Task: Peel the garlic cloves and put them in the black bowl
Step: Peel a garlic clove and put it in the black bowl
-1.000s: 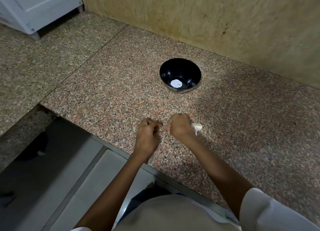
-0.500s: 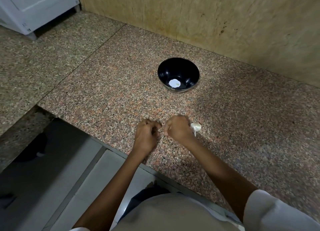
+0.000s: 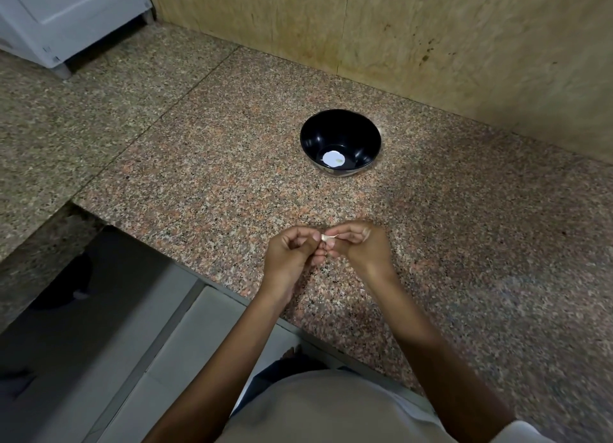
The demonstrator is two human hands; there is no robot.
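**Garlic clove** [image 3: 326, 238]: small and pale, it is being held just above the near part of the counter, between your two hands. You are pinching it with the curled fingers and thumb of your left hand [image 3: 292, 253]. The fingertips of your right hand [image 3: 363, 247] are closing on a thin strip of skin [image 3: 335, 235] that is running from the clove toward them. Both hands are curled tight and neither is free. How much of the clove is bare is too small to tell. The step in hand appears to be the peeling itself, and the clove is not yet in the bowl.

**Black bowl** [image 3: 311, 137]: it is standing upright on the granite counter [image 3: 232, 177], well apart from your hands and nearer the wall. At its bottom a round white patch [image 3: 333, 159] with a faint greenish spot is showing. It may be a peeled clove, a label or glare, and the view is not settling which.

**Progress**: by judgement you are working at an early stage, with at most one clove delivered and one in work. No other cloves are showing on the counter, so how many are left cannot be told.

**Surroundings**: a beige wall panel [image 3: 431, 44] is backing the counter, and a white appliance [image 3: 73, 11] is standing at the far left.
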